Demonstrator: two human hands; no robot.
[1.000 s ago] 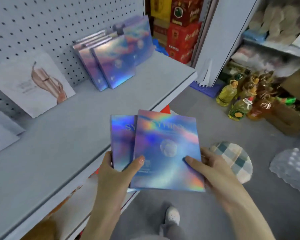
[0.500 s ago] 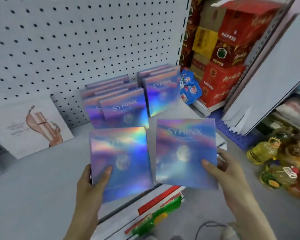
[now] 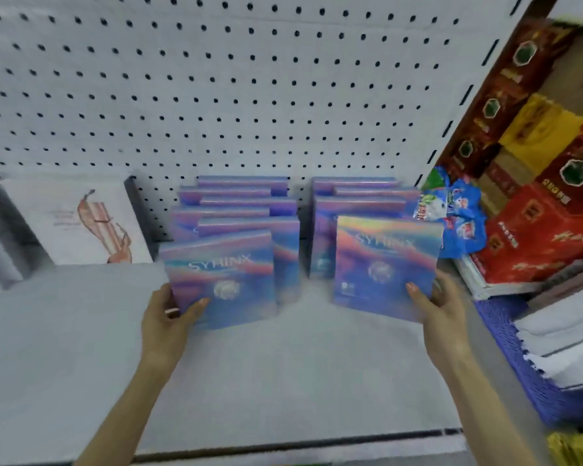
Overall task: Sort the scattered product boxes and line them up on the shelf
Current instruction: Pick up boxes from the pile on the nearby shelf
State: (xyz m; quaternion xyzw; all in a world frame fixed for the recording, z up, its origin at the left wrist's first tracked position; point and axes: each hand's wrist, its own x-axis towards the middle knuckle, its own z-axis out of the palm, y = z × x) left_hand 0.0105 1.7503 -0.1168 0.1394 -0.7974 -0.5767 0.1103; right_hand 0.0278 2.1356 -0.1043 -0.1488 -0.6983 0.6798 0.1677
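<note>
Two rows of holographic SYHINX boxes stand upright on the grey shelf (image 3: 283, 375), against the pegboard. My left hand (image 3: 169, 317) grips one holographic box (image 3: 221, 280) by its lower left corner, at the front of the left row (image 3: 236, 203). My right hand (image 3: 441, 304) holds a second holographic box (image 3: 384, 267) by its lower right corner, in front of the right row (image 3: 360, 196). Both held boxes face me, upright, with their bottom edges at or just above the shelf; blur hides any contact.
A white box with a pink figure (image 3: 78, 220) leans on the pegboard (image 3: 216, 95) at left. Blue snack bags (image 3: 458, 216) and red and yellow cartons (image 3: 546, 203) fill the right. A blue crate (image 3: 525, 361) sits lower right. The shelf's front edge (image 3: 300, 445) runs near the bottom.
Both hands have moved forward over the shelf, spreading apart and carrying the two boxes from in front of the edge to the fronts of the two rows.
</note>
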